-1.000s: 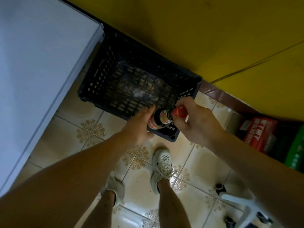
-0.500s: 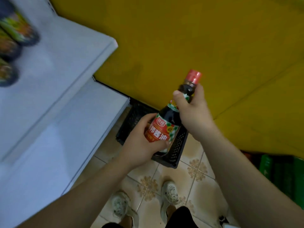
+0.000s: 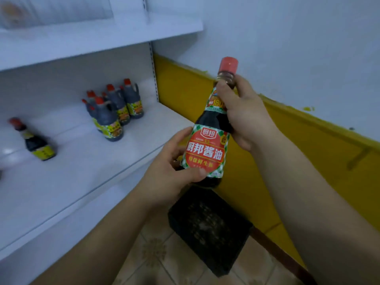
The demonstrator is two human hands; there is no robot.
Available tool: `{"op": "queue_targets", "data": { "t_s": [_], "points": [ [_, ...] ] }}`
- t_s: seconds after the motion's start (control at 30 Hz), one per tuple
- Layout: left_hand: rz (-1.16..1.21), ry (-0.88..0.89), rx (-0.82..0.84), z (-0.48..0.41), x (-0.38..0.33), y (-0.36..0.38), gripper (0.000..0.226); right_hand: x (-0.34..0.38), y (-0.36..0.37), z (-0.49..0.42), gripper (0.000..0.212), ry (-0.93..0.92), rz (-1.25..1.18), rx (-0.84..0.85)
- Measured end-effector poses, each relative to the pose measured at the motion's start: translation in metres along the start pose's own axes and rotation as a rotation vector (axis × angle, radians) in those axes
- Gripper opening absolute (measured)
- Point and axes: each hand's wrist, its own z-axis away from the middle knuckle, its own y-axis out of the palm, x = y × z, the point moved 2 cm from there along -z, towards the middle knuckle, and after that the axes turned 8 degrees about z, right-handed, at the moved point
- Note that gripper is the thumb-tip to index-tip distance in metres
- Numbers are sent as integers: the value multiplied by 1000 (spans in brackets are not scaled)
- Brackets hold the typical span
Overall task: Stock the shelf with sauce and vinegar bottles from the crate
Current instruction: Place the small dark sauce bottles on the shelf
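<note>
I hold a dark soy sauce bottle [image 3: 207, 149] with a red cap and a red label upright in front of me, to the right of the white shelf [image 3: 67, 177]. My left hand [image 3: 170, 171] wraps its lower body. My right hand [image 3: 240, 112] grips its neck and shoulder. Several dark jugs with red caps [image 3: 115, 110] stand grouped at the back right of the shelf. One small dark bottle [image 3: 34, 140] stands alone further left. The black plastic crate [image 3: 207, 227] sits on the tiled floor below the bottle, and looks empty.
A second white shelf board [image 3: 92, 38] runs above the stocked one. The wall on the right is yellow [image 3: 287, 161] below and white above. Patterned floor tiles [image 3: 156, 260] lie between the shelf unit and the crate.
Both hands have lifted the bottle from the crate up to shelf height and turned it upright. My view has swung up from the floor to the shelf.
</note>
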Motion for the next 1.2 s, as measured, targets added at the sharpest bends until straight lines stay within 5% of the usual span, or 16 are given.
{"op": "queue_targets", "data": {
  "t_s": [0.3,0.6,0.83,1.03,1.2],
  "points": [
    [27,144,-290,59,-32,-13,75,38,53,21,42,-161,175,484],
    [-79,88,-565,166,-8,-127,82,1,224,72,53,-49,310,877],
    [-138,54,-690,262,-23,-245,87,-26,374,135,33,-143,224,857],
    [-111,-23,-694,311,-33,-317,83,-49,456,157,7,-11,261,918],
    [-83,-121,-720,315,-24,-359,83,-67,499,143,10,39,319,967]
  ]
}}
